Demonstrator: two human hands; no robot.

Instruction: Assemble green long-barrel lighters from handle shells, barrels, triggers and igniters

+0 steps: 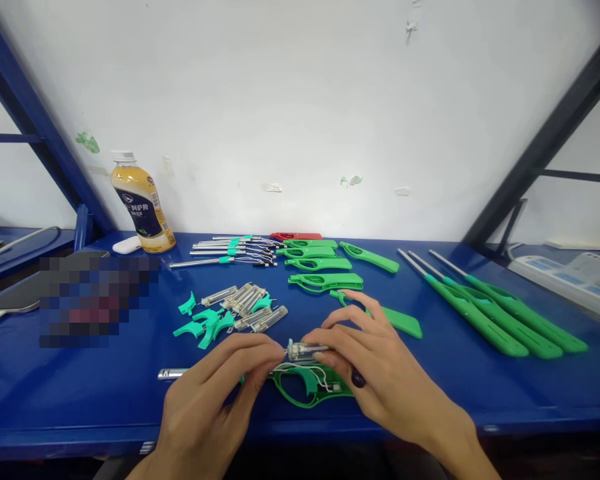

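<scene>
Between my hands, over the table's front part, is a clear lighter cartridge (305, 351) with a pale tip. My right hand (380, 360) pinches its body from the right. The closed fingertips of my left hand (230, 380) meet at its tip end; a thin tube seems to be between them. Just below lies an open green lighter shell (300, 399) with a teal trigger (307, 381), white wires and a metal rod (173, 374) pointing left. The shell's right part is hidden by my right hand.
Clear cartridges (245, 300) and teal triggers (207, 323) lie left of centre. Behind are wired metal rods (220, 250), green shells (325, 281) and a red shell (297, 236). Long green lighters (500, 320) lie right, a bottle (143, 207) back left, a power strip (570, 287) far right.
</scene>
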